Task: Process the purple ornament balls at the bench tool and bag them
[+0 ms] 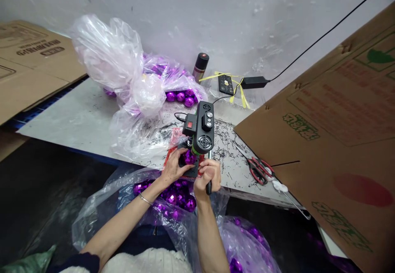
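left hand [174, 167] and right hand [210, 173] are placed at the black machine [205, 127]. right of it a carton [333, 129] is stood; behind-left, a plastic bag [106, 57] is heaped. at its near side a lever [209, 188] is gripped by the right hand; beneath the machine a purple ball [189, 156] is clasped by the left.

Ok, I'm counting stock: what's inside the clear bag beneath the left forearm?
Shiny purple balls show inside the clear bag; the left forearm covers some, and whatever lies beneath the top ones can't be seen.
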A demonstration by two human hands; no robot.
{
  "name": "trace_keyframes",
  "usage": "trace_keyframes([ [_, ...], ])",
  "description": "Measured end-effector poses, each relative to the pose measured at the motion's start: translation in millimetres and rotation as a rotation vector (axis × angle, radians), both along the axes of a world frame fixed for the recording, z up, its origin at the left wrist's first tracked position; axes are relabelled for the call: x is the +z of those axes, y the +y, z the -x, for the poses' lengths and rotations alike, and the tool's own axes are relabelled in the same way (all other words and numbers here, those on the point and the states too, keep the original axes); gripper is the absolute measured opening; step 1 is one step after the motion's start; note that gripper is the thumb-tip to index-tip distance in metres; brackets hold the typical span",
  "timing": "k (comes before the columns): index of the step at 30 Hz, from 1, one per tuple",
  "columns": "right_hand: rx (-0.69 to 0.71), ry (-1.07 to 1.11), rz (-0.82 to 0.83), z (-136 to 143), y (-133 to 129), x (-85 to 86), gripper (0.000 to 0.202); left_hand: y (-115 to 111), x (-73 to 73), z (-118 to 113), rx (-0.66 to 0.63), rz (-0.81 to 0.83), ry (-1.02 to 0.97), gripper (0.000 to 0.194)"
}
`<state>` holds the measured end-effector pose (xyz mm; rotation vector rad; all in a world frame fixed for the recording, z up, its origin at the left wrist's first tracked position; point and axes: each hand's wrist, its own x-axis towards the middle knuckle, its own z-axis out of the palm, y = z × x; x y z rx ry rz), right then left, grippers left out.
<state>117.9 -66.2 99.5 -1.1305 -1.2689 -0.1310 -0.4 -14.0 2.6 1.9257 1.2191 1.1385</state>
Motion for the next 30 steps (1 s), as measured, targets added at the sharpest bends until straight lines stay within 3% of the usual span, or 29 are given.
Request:
trace_keyframes([
  [4,0.015,0.005,-0.013,-1,2,-10.3,0.037,-1,-0.1,0,0.002,0.004,-0.007,0.055],
  [16,-0.011,-0.010,-0.134,0,12,-14.7,0.039,-1,-4.9,-2,0.013,0.001,-0.014,0.056],
  [30,-0.001,-0.084,-0.137,-6,16,-30.6,0.042,4,-6.3,-4,-0.003,-0.016,-0.044,0.054],
])
